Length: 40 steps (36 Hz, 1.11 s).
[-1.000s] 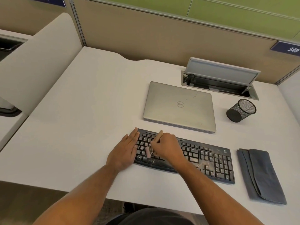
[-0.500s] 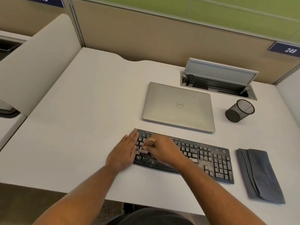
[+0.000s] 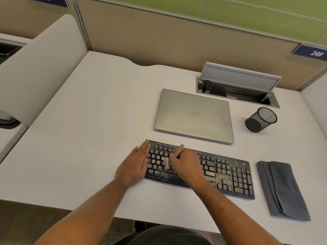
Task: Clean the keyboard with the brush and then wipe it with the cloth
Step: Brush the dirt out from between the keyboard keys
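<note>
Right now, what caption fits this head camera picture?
Right hand sweeps a wooden-handled brush over the dusty black keyboard while the left hand steadies it.

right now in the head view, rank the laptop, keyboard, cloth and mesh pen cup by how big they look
1. laptop, largest.
2. keyboard: longer than the laptop but narrower, and partly hidden by the hands, so the top two are close.
3. cloth.
4. mesh pen cup, clearly smallest.
</note>
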Tool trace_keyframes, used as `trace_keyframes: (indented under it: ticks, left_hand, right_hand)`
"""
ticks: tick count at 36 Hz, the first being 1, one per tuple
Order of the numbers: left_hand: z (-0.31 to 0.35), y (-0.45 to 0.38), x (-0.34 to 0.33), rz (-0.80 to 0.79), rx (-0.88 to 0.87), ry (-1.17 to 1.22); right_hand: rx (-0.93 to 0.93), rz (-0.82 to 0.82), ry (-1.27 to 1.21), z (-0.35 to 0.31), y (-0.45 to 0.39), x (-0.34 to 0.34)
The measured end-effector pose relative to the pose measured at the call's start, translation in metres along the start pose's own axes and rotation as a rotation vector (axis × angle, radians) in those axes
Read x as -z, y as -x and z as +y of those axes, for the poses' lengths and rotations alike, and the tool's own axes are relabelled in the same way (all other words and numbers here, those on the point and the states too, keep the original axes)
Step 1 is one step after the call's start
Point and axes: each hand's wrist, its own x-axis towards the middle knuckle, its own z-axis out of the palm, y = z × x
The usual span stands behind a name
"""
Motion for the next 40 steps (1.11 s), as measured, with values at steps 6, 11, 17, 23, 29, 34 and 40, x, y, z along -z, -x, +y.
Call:
trace_keyframes:
  ticks: [6,11,17,23,29,34,40]
  left_hand:
    - [0.001,0.001,0.0,0.001,0.001,-0.006]
    - [0.002,0.0,0.001,0.012,-0.002,0.001]
    - [0.003,0.001,0.002,0.008,-0.007,-0.006]
    - [0.001,0.0,0.001,0.015,-0.006,0.0]
    - [0.004,0.0,0.002,0.017,-0.004,0.005]
    - [0.001,0.0,0.001,0.013,-0.004,0.002]
    - [0.003,0.0,0.001,0.0,0.004,0.001]
  right_hand:
    - [-0.034,-0.065,-0.084,0.001,-0.011,0.005]
    - [0.024,0.034,-0.06,-0.001,-0.003,0.004]
    - [0.051,-0.098,0.053,-0.007,-0.006,0.007]
    - [0.063,-0.007,-0.033,-0.006,-0.002,0.01]
    - [0.073,-0.084,0.056,-0.006,0.0,0.008]
    - [0.082,-0.022,-0.039,-0.007,-0.002,0.011]
    - [0.098,-0.051,0.064,-0.006,0.003,0.001]
